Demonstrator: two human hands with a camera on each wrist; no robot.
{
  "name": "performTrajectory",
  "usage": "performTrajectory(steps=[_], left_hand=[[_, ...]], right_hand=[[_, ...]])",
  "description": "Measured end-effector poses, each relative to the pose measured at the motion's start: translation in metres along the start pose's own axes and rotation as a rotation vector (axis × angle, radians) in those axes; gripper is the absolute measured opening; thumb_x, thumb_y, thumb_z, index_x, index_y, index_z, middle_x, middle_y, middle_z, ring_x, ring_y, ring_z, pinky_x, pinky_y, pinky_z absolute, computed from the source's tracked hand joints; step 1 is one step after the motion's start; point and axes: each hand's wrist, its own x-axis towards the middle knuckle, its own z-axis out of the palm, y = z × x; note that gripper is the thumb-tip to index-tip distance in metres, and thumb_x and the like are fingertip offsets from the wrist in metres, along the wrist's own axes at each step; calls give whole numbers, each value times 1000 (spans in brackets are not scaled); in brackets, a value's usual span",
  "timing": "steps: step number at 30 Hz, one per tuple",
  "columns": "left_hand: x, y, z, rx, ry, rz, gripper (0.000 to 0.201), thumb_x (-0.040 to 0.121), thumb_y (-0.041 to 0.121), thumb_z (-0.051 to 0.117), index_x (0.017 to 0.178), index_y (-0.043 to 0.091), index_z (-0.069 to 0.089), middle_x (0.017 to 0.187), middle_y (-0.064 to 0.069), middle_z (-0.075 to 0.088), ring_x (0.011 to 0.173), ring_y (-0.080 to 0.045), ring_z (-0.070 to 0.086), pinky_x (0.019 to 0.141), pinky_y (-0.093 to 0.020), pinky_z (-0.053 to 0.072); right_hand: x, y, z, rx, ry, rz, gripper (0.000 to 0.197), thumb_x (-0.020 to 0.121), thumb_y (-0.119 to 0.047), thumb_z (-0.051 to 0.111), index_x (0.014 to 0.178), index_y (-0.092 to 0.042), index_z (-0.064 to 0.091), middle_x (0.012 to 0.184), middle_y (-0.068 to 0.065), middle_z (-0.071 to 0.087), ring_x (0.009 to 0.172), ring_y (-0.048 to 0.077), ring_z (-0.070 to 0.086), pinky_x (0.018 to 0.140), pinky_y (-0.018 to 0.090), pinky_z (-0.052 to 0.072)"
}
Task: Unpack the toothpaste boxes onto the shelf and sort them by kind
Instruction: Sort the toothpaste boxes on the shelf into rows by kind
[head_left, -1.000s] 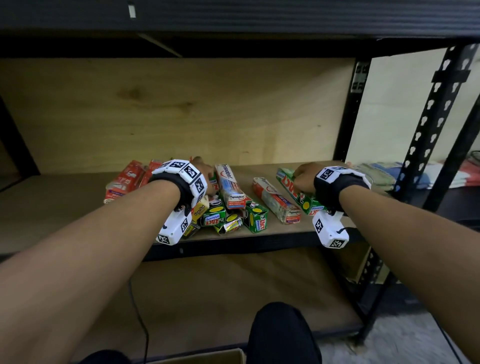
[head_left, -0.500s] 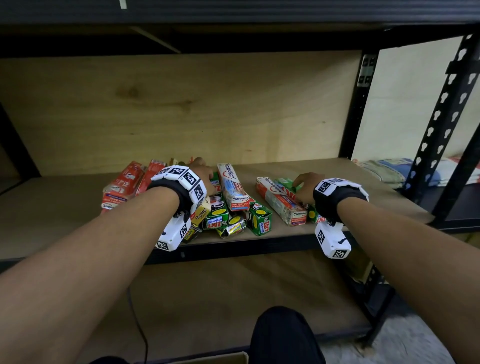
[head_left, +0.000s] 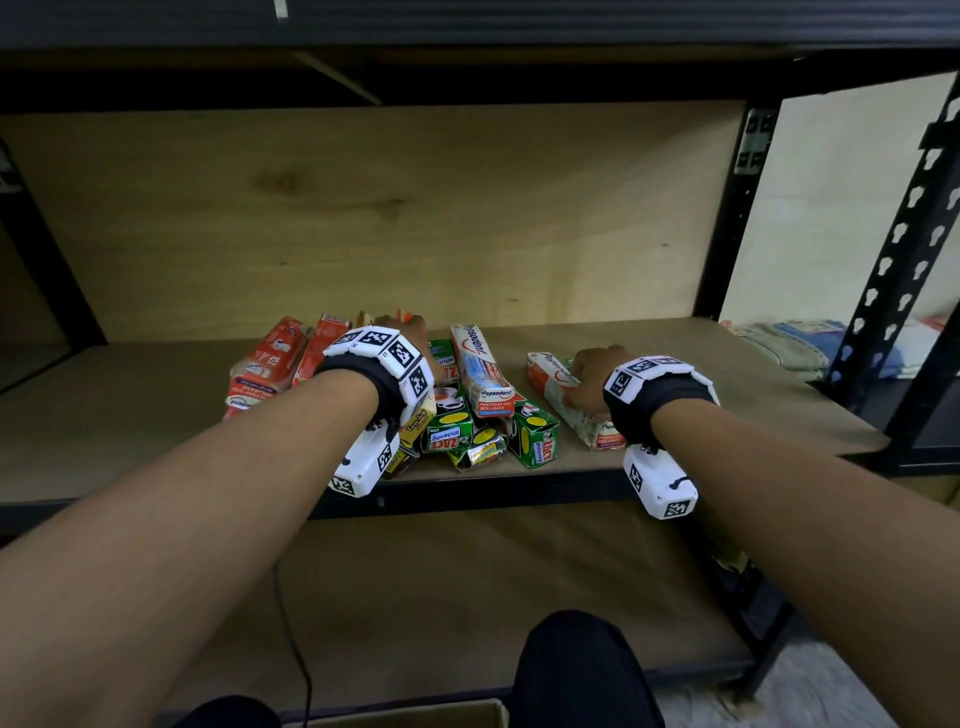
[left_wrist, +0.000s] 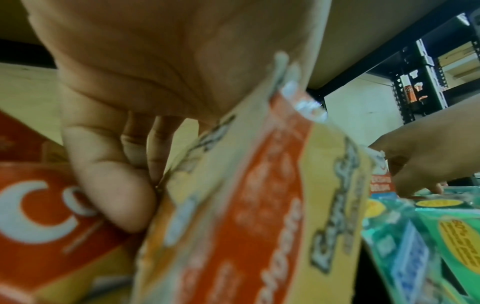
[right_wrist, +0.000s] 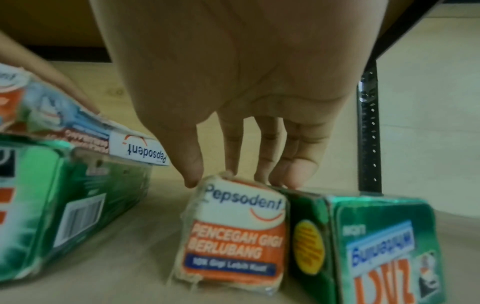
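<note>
From the head view, your left hand (head_left: 410, 332) sits among the boxes and your right hand (head_left: 589, 379) covers a Pepsodent box (head_left: 566, 402) on the shelf (head_left: 727, 395). Left wrist: your fingers (left_wrist: 109, 176) pinch a yellow box (left_wrist: 259, 205). Right wrist: straight fingertips (right_wrist: 293, 172) touch that Pepsodent box (right_wrist: 233, 230) and the green box (right_wrist: 376, 246) just beside it.

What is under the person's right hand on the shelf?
The right hand rests its fingers on a white-and-orange Pepsodent toothpaste box, with a green Zact toothpaste box touching its side. The head camera shows only the Pepsodent box; hand and wrist cover the green one.
</note>
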Motion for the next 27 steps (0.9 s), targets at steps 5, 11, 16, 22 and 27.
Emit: performTrajectory(steps=[5, 11, 16, 22, 27], left_hand=[[-11, -8, -17, 25, -1, 75, 38, 77, 35, 69, 103, 9, 60, 83, -5, 62, 64, -19, 57, 51, -23, 41], [-12, -27, -18, -14, 78, 104, 51, 85, 31, 66, 131, 13, 55, 134, -11, 56, 112, -32, 59, 93, -38, 52], [-18, -45, -36, -41, 156, 138, 55, 96, 28, 56, 148, 18, 40, 150, -7, 43, 128, -30, 49, 99, -30, 42], [-31, -74, -46, 8, 169, 144, 36, 93, 29, 56, 126, 14, 55, 134, -8, 55, 109, -30, 57, 79, -27, 44], [-35, -85, -36, -42, 218, 131, 40, 94, 33, 54, 130, 16, 56, 157, 4, 31, 129, -23, 47, 95, -23, 40]], right_hand=[[-14, -13, 6, -80, 11, -19, 55, 88, -61, 35, 130, -26, 44, 135, 10, 45, 117, 43, 51, 94, 53, 45], [-16, -24, 2, -61, -39, -59, 48, 93, -55, 29, 135, -33, 40, 124, 14, 51, 104, 39, 55, 90, 48, 46], [31, -15, 18, 53, -125, -14, 38, 85, -49, 51, 110, -22, 59, 99, 4, 61, 81, 26, 56, 85, 38, 50], [4, -34, -6, 220, -101, 48, 49, 70, -60, 56, 74, -12, 65, 83, 11, 71, 73, 27, 68, 78, 40, 56], [-14, -45, -32, 255, -56, -17, 43, 61, -36, 66, 98, -15, 71, 96, 11, 72, 82, 30, 70, 80, 47, 59]])
